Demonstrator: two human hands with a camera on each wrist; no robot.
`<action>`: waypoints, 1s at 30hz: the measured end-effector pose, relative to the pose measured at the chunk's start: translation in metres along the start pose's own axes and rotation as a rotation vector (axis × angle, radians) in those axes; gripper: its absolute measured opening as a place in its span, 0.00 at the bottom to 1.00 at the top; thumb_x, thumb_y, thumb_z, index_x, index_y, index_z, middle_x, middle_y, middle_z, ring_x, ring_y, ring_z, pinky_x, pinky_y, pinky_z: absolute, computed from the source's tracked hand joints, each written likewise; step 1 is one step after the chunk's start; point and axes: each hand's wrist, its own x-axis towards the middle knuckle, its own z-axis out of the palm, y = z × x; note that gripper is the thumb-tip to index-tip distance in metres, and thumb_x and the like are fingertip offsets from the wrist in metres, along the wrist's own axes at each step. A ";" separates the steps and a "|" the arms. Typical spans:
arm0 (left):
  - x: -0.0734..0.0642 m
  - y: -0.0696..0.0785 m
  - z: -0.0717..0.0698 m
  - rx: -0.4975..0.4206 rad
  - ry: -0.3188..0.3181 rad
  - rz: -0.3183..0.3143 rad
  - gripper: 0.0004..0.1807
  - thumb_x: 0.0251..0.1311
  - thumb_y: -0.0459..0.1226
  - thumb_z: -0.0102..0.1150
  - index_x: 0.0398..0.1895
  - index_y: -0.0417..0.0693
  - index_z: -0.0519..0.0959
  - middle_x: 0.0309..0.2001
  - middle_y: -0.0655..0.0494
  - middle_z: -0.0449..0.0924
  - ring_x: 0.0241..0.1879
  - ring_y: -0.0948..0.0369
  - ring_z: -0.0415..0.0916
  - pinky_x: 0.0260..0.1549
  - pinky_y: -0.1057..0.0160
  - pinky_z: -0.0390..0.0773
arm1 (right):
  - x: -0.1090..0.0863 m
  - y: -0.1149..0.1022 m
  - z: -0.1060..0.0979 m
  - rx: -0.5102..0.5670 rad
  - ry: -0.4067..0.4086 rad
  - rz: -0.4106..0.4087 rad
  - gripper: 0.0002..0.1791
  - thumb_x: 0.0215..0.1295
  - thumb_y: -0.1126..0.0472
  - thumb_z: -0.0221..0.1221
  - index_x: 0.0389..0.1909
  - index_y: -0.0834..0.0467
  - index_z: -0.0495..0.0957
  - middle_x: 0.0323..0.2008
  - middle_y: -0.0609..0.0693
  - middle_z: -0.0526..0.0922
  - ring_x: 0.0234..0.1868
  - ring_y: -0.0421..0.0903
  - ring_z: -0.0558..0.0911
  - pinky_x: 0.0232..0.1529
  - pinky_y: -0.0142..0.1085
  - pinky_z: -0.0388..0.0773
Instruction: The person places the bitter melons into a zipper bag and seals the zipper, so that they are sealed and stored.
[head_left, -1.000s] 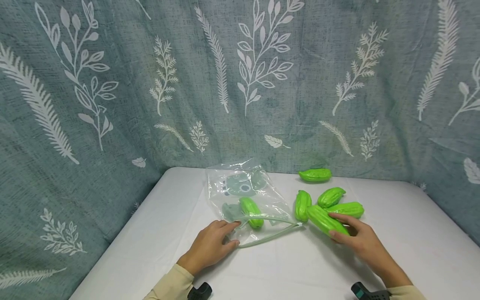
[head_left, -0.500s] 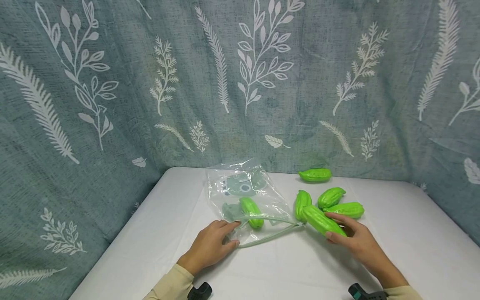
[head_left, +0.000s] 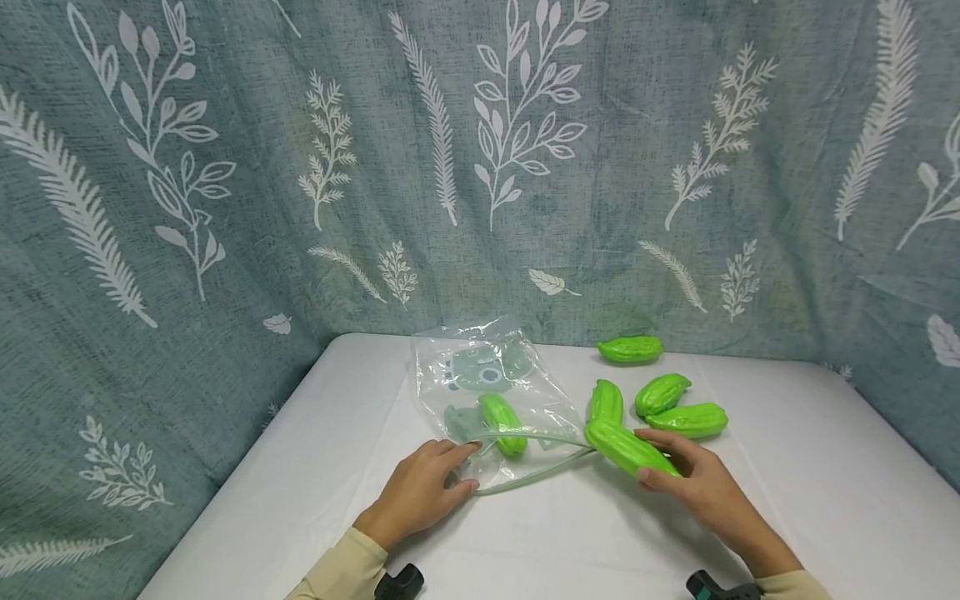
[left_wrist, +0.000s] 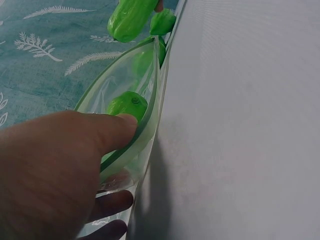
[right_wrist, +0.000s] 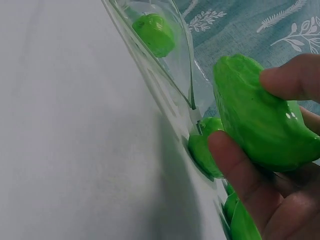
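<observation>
My right hand [head_left: 697, 475] grips a bright green ridged bitter melon [head_left: 628, 448], raised beside the right end of the bag's mouth. Its thumb and fingers press on opposite sides in the right wrist view. A clear zip bag [head_left: 543, 400] with a printed animal lies flat, its green-edged mouth parted toward me. At the left end of that mouth, my left hand [head_left: 423, 487] holds the rim, thumb over the edge in the left wrist view. One bitter melon [head_left: 502, 423] is inside the bag. Partly hidden behind the held one is another bitter melon [head_left: 606, 402].
Two bitter melons lie touching at the right, an upper bitter melon [head_left: 663, 394] and a lower bitter melon [head_left: 688, 421]. A further bitter melon [head_left: 631, 350] lies near the back edge. A patterned curtain [head_left: 480, 167] surrounds the white table [head_left: 540, 550] at the back and sides.
My right hand has moved left with its bitter melon, away from the pair at the right and up to the end of the bag's mouth. The left hand and bag stay in place.
</observation>
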 end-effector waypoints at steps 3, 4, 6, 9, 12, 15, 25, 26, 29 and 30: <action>0.000 0.000 0.000 -0.001 0.004 0.002 0.28 0.61 0.48 0.67 0.65 0.56 0.78 0.47 0.60 0.83 0.46 0.61 0.77 0.42 0.57 0.79 | 0.000 -0.001 0.002 -0.058 0.010 -0.007 0.33 0.64 0.62 0.67 0.68 0.66 0.68 0.66 0.68 0.67 0.55 0.31 0.74 0.48 0.35 0.81; 0.000 0.000 -0.001 -0.002 0.006 0.003 0.28 0.61 0.48 0.67 0.65 0.56 0.78 0.46 0.60 0.83 0.46 0.61 0.77 0.42 0.57 0.79 | 0.000 -0.001 0.002 -0.074 0.011 -0.011 0.32 0.65 0.62 0.67 0.68 0.66 0.69 0.66 0.68 0.68 0.55 0.31 0.74 0.48 0.33 0.80; 0.000 0.000 0.000 -0.002 0.007 0.003 0.28 0.61 0.48 0.67 0.65 0.56 0.78 0.46 0.60 0.83 0.46 0.61 0.77 0.41 0.57 0.79 | 0.001 -0.002 0.003 -0.107 0.010 -0.024 0.31 0.65 0.62 0.67 0.67 0.66 0.70 0.65 0.67 0.70 0.55 0.32 0.74 0.48 0.31 0.78; 0.000 0.000 0.000 0.000 0.007 0.001 0.28 0.61 0.48 0.68 0.65 0.56 0.78 0.46 0.60 0.82 0.46 0.61 0.77 0.41 0.57 0.79 | 0.001 -0.002 0.005 -0.125 0.001 -0.047 0.30 0.65 0.63 0.66 0.66 0.65 0.71 0.63 0.65 0.72 0.54 0.35 0.75 0.47 0.29 0.77; 0.000 0.000 0.000 0.000 0.004 -0.002 0.28 0.61 0.48 0.67 0.65 0.57 0.78 0.46 0.61 0.82 0.46 0.61 0.77 0.42 0.57 0.79 | 0.000 -0.003 0.008 -0.144 -0.008 -0.086 0.28 0.64 0.64 0.66 0.65 0.64 0.73 0.61 0.62 0.75 0.54 0.35 0.75 0.49 0.28 0.75; 0.000 0.000 0.001 0.001 0.003 -0.005 0.28 0.61 0.49 0.67 0.65 0.57 0.78 0.47 0.61 0.82 0.46 0.61 0.77 0.42 0.57 0.79 | 0.000 -0.003 0.010 -0.138 -0.022 -0.126 0.28 0.64 0.66 0.66 0.65 0.64 0.73 0.60 0.62 0.75 0.55 0.35 0.75 0.49 0.27 0.74; 0.000 -0.001 0.001 0.004 0.007 -0.008 0.28 0.61 0.49 0.67 0.65 0.57 0.78 0.47 0.60 0.83 0.46 0.60 0.78 0.42 0.56 0.79 | 0.002 0.001 0.020 -0.111 -0.072 -0.177 0.28 0.62 0.69 0.65 0.64 0.64 0.74 0.60 0.63 0.76 0.56 0.36 0.76 0.51 0.27 0.74; 0.001 -0.001 0.001 0.004 0.006 -0.009 0.28 0.61 0.49 0.67 0.65 0.57 0.78 0.47 0.60 0.83 0.46 0.60 0.78 0.42 0.56 0.79 | 0.002 0.000 0.021 -0.115 -0.075 -0.174 0.27 0.62 0.68 0.65 0.64 0.64 0.74 0.60 0.63 0.76 0.56 0.36 0.75 0.52 0.27 0.74; 0.001 -0.001 0.001 -0.001 0.005 -0.005 0.28 0.61 0.49 0.67 0.65 0.57 0.78 0.46 0.60 0.83 0.46 0.60 0.78 0.41 0.56 0.80 | 0.002 -0.002 0.024 -0.126 -0.083 -0.163 0.27 0.62 0.67 0.66 0.63 0.63 0.75 0.61 0.61 0.77 0.57 0.35 0.75 0.54 0.25 0.71; 0.001 -0.001 0.000 -0.003 0.008 -0.002 0.28 0.61 0.49 0.67 0.65 0.57 0.78 0.46 0.60 0.83 0.46 0.60 0.78 0.41 0.56 0.80 | 0.002 -0.002 0.025 -0.133 -0.086 -0.161 0.27 0.62 0.66 0.66 0.63 0.62 0.75 0.61 0.61 0.77 0.58 0.34 0.74 0.54 0.25 0.70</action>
